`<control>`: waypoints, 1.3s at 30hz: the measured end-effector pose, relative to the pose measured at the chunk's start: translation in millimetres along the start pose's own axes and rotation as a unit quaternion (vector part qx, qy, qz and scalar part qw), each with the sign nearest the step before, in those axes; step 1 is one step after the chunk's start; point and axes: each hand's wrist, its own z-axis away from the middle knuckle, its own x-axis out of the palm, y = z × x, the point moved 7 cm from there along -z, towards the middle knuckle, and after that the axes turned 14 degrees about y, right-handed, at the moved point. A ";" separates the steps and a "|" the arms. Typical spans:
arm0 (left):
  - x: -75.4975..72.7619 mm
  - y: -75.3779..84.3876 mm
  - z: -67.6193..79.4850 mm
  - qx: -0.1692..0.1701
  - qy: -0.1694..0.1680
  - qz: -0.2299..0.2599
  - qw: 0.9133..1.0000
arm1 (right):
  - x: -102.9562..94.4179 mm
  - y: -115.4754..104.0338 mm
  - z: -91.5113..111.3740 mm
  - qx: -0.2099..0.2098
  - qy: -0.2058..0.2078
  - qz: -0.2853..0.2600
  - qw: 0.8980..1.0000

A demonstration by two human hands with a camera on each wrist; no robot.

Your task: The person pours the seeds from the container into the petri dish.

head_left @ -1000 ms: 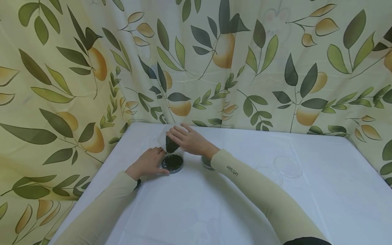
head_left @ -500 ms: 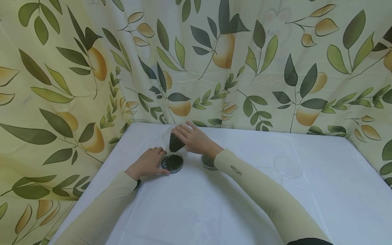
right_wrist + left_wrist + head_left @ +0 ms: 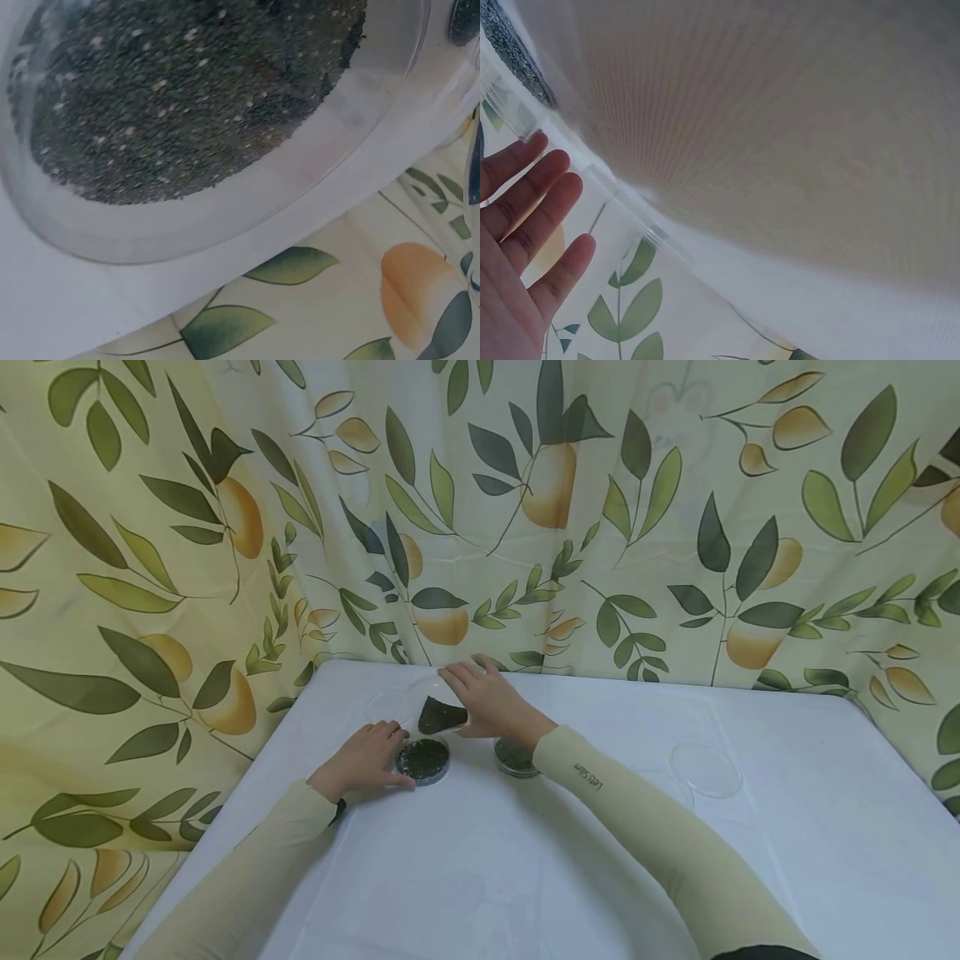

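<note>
My right hand (image 3: 501,706) grips a clear round container (image 3: 437,690) of dark grains (image 3: 441,716), held tilted above the table. Just in front of it stands a clear dish (image 3: 447,770) filled with dark grains. My left hand (image 3: 365,760) lies at this dish's left side, thumb and fingers about it; whether they press it cannot be told. In the left wrist view the fingers of my left hand (image 3: 532,217) are nearly straight. A second dish of grains (image 3: 516,758) sits partly under my right wrist. A clear-walled dish of grains (image 3: 202,97) fills much of the right wrist view.
Two thin clear discs (image 3: 705,770) lie to the right on the white table (image 3: 600,893), one partly behind my right sleeve. Another clear round piece (image 3: 384,706) lies behind my left hand. A leaf-and-fruit patterned curtain (image 3: 630,577) hangs behind the table.
My right hand has moved a little to the right with the container, which tilts less steeply; its grains spread from a narrow wedge to a flatter one. My left hand stays in place.
</note>
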 end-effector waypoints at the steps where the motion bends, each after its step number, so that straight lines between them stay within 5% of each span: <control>1: 0.5 0.0 -0.1 0.000 -0.001 -0.001 1.000 | 0.1 2.6 1.2 0.006 0.004 0.000 1.000; 15: 2.6 0.1 1.1 -0.016 -0.015 0.003 1.000 | -2.0 47.1 26.8 0.092 -0.042 -0.037 0.994; 39: 1.4 -0.1 1.4 -0.024 -0.016 0.011 1.000 | -14.8 110.4 91.2 0.155 -0.069 -0.012 0.985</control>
